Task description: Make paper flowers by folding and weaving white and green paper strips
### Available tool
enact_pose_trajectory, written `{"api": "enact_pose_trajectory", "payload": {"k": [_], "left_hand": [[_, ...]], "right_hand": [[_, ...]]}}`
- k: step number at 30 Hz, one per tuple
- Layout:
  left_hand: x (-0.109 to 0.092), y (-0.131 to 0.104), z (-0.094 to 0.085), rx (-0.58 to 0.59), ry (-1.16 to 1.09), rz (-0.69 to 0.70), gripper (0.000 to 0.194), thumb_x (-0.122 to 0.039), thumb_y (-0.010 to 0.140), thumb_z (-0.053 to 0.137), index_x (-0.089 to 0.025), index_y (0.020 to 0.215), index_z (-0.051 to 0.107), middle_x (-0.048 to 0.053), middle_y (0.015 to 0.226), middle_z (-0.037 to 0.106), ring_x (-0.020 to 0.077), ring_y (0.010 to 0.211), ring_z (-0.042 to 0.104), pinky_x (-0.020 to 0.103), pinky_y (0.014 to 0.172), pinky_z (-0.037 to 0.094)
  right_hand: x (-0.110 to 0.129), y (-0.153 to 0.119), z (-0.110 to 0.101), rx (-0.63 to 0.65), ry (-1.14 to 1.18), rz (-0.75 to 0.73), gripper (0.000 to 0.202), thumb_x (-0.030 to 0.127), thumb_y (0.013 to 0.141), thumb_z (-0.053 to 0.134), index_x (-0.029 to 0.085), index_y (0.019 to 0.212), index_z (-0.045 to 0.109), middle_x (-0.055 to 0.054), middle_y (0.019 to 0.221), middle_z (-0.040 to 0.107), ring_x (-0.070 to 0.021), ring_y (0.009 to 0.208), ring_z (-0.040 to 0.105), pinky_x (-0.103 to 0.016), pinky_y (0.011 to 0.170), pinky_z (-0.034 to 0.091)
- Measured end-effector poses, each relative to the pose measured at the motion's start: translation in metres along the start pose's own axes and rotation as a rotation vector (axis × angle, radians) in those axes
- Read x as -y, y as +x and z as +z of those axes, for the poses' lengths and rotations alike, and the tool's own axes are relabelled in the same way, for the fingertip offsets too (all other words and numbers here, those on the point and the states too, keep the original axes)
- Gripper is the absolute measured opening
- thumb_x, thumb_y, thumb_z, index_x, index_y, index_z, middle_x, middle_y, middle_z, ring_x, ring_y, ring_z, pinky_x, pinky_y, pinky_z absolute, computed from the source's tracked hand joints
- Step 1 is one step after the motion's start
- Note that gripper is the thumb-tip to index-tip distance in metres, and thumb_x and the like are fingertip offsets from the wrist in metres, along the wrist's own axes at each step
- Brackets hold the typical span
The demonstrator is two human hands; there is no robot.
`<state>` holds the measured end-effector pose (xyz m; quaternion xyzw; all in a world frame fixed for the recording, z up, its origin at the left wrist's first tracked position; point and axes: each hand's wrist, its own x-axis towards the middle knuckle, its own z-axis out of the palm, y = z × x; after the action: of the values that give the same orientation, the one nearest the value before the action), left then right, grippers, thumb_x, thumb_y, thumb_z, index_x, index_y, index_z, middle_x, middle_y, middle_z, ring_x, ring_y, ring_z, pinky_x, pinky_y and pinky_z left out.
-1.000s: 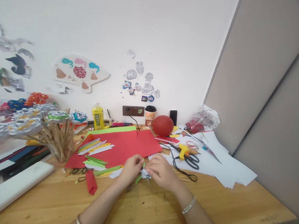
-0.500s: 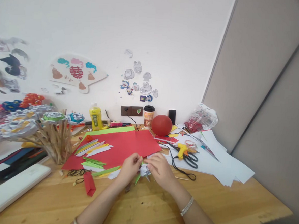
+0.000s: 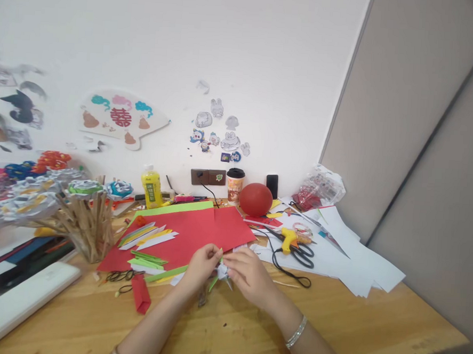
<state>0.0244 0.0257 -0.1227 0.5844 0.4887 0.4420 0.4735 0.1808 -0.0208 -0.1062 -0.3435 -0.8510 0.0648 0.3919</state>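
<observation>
A small folded paper piece (image 3: 223,272), white with green strips sticking out, is held above the wooden table between my two hands. My left hand (image 3: 203,264) is closed, thumb and fingers pinching a green strip at the upper edge of the piece. My right hand (image 3: 250,275) curls over the right side, its fingers pressed on the white paper. Parts of the piece are hidden behind the fingers. Just left of the hands lie green paper strips (image 3: 147,257) and a folded red paper piece (image 3: 140,294).
Red paper sheets (image 3: 193,228) lie behind the hands. To the right are a yellow glue gun (image 3: 288,240), black-handled scissors (image 3: 304,255) and white sheets (image 3: 359,259). A red balloon (image 3: 256,199), a cup (image 3: 235,186) and a yellow bottle (image 3: 152,187) stand behind. Sticks with paper flowers (image 3: 93,227) fill the left.
Both hands and the paper piece have shifted slightly left. The right fingers have moved up closer to the left fingertips, and the green strip below now points further left.
</observation>
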Motion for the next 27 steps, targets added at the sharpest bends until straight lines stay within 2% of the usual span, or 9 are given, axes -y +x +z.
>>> {"api": "enact_pose_trajectory", "payload": {"k": [2,5,10,13,15,18,21,24,27], "left_hand": [[-0.001,0.000,0.000,-0.004,-0.009,-0.004,0.038,-0.051,0.055,0.061,-0.016,0.055,0.046,-0.006,0.047,0.043,0.0076,0.042,0.041,0.020,0.040,0.035],[-0.002,-0.001,-0.001,0.024,-0.034,-0.044,0.041,-0.054,0.055,0.062,-0.015,0.056,0.048,-0.004,0.048,0.048,0.0098,0.044,0.048,0.022,0.042,0.039],[-0.006,0.001,-0.002,0.033,-0.226,-0.132,0.044,-0.051,0.049,0.069,-0.014,0.068,0.055,0.002,0.062,0.060,0.0161,0.060,0.061,0.029,0.059,0.049],[-0.008,0.002,0.000,-0.045,-0.194,-0.023,0.046,-0.039,0.043,0.076,-0.012,0.077,0.059,0.005,0.070,0.065,0.0164,0.064,0.061,0.028,0.064,0.049],[-0.009,0.001,0.000,-0.072,-0.143,0.065,0.040,-0.035,0.047,0.073,-0.013,0.078,0.060,0.005,0.072,0.066,0.0165,0.064,0.061,0.029,0.064,0.049],[-0.014,-0.004,0.000,-0.041,-0.003,0.172,0.028,-0.032,0.057,0.066,-0.014,0.079,0.063,0.005,0.076,0.068,0.0181,0.068,0.062,0.030,0.067,0.049],[-0.022,-0.013,0.001,0.038,0.191,0.275,0.022,-0.027,0.066,0.058,-0.018,0.085,0.066,0.005,0.091,0.069,0.0208,0.086,0.061,0.032,0.081,0.045],[-0.027,-0.021,0.004,0.096,0.259,0.320,0.034,-0.026,0.070,0.054,-0.022,0.103,0.060,0.005,0.104,0.065,0.0207,0.098,0.057,0.032,0.088,0.041],[-0.025,-0.022,0.007,0.086,0.249,0.291,0.050,-0.026,0.071,0.053,-0.023,0.121,0.044,0.004,0.102,0.066,0.0190,0.096,0.058,0.032,0.087,0.040]], "right_hand": [[-0.001,0.000,0.001,0.019,0.029,-0.014,0.023,0.020,0.085,0.045,0.021,0.102,0.060,-0.003,0.101,0.063,-0.0168,0.094,0.049,-0.032,0.083,0.039],[-0.006,0.000,0.004,-0.005,0.048,0.067,0.018,0.021,0.083,0.050,0.022,0.095,0.062,-0.003,0.094,0.064,-0.0163,0.089,0.052,-0.031,0.080,0.040],[-0.016,0.001,0.010,-0.116,0.036,0.197,0.015,0.024,0.082,0.052,0.021,0.092,0.062,-0.005,0.090,0.063,-0.0181,0.086,0.053,-0.032,0.078,0.040],[-0.018,0.001,0.013,-0.206,0.038,0.224,0.015,0.022,0.082,0.050,0.019,0.092,0.061,-0.006,0.090,0.062,-0.0187,0.086,0.052,-0.031,0.077,0.040],[-0.016,0.001,0.014,-0.227,0.035,0.207,0.015,0.023,0.082,0.050,0.019,0.093,0.060,-0.006,0.090,0.061,-0.0189,0.085,0.052,-0.031,0.076,0.040],[-0.013,0.001,0.010,-0.257,-0.010,0.185,0.013,0.023,0.082,0.050,0.020,0.090,0.060,-0.005,0.086,0.060,-0.0193,0.084,0.051,-0.032,0.075,0.040],[-0.011,0.001,0.005,-0.351,-0.085,0.199,0.014,0.021,0.080,0.050,0.021,0.092,0.059,-0.006,0.092,0.057,-0.0209,0.089,0.049,-0.035,0.079,0.039],[-0.012,0.001,0.004,-0.328,-0.120,0.163,0.017,0.019,0.077,0.054,0.023,0.093,0.059,-0.007,0.101,0.054,-0.0230,0.096,0.046,-0.039,0.084,0.037],[-0.016,0.001,0.009,-0.231,-0.042,0.149,0.017,0.012,0.077,0.053,0.022,0.089,0.060,-0.005,0.092,0.059,-0.0210,0.088,0.050,-0.036,0.078,0.040]]}}
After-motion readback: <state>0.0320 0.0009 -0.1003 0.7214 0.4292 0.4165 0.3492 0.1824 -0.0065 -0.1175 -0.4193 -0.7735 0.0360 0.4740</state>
